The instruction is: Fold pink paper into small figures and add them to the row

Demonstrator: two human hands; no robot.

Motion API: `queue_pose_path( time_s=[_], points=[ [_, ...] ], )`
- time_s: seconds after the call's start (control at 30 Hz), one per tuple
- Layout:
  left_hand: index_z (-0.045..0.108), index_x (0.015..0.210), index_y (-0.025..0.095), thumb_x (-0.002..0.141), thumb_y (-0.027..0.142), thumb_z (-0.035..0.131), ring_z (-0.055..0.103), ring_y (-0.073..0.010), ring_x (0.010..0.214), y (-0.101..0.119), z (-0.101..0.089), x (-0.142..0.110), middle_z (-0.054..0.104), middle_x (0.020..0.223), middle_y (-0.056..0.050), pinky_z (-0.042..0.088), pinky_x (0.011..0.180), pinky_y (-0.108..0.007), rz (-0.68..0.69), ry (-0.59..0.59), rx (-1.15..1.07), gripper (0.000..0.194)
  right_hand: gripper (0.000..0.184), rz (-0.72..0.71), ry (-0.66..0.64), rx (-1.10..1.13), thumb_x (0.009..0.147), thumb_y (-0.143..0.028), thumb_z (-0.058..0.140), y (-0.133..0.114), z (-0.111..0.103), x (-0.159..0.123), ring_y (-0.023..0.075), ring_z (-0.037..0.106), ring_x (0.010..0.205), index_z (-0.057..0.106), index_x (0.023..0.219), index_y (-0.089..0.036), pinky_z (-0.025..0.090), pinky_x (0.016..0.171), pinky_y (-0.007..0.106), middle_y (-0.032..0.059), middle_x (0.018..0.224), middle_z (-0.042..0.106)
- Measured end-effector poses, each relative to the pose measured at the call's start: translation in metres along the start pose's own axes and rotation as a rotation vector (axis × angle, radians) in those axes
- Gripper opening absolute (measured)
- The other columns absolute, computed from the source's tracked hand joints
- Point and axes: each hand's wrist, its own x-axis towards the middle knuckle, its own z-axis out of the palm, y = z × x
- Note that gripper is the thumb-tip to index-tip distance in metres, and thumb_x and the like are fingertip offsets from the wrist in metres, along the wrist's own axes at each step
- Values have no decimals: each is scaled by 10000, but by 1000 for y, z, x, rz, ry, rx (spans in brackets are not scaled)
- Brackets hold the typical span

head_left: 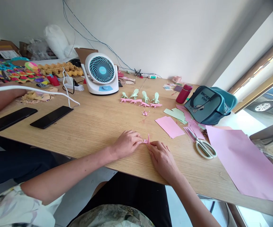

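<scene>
My left hand [127,143] and my right hand [161,156] rest on the wooden table [96,123] near its front edge. Both pinch a small pink folded paper piece [147,140] between their fingertips, and it pokes up a little between them. Further back stands a row of finished folded figures, green ones [141,94] over pink ones [138,101], with one more small pink figure [145,112] lying alone in front of them.
Scissors [204,145], pink paper sheets [169,126], a large pink sheet [245,160], green paper [176,114], a teal bag [208,104] and a red bottle [184,93] lie right. A fan [101,74] stands behind. Two phones [51,116] and another person's arm [1,97] are left.
</scene>
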Motion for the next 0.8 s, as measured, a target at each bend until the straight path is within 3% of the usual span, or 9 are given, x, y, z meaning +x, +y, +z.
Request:
queue_pose_path(
  time_s=[0.1, 0.23, 0.47, 0.63, 0.8],
  points=[
    [727, 862, 190, 930, 272, 544, 609, -205, 926, 5, 3, 17, 675, 913, -63, 449, 826, -312, -187, -12, -3, 212, 363, 1, 28, 19, 932, -143, 491, 2, 3, -1, 239, 574, 979, 618, 1249, -265, 446, 855, 380, 84, 1138, 624],
    [695, 755, 181, 890, 353, 596, 617, -207, 882, 12, 4, 32, 666, 901, -61, 455, 784, -305, -287, -144, -39, 240, 369, 1, 41, 39, 934, -147, 485, 3, 5, -1, 245, 575, 987, 616, 1255, -275, 444, 859, 389, 87, 1150, 622],
    [691, 738, 173, 862, 347, 629, 625, -237, 907, 19, 3, 30, 677, 910, -78, 454, 814, -332, -314, -166, -97, 223, 259, 20, 113, 184, 951, -174, 455, 5, 6, -1, 223, 605, 972, 654, 1103, -241, 465, 873, 362, 79, 1073, 647],
    [678, 748, 179, 797, 294, 704, 640, -203, 849, 20, 6, 31, 698, 886, -47, 462, 756, -283, -287, -120, -196, 128, 170, 260, 224, 390, 920, -275, 502, 15, 9, 0, 183, 633, 773, 636, 984, -192, 494, 699, 303, 64, 945, 657],
    [643, 691, 165, 769, 326, 708, 616, -150, 700, 24, 1, 37, 688, 738, -13, 436, 628, -235, -242, -14, -505, 190, 289, 342, 213, 663, 891, -426, 559, 21, 5, 2, 156, 523, 612, 650, 767, -181, 394, 561, 266, 17, 688, 603]
  ],
)
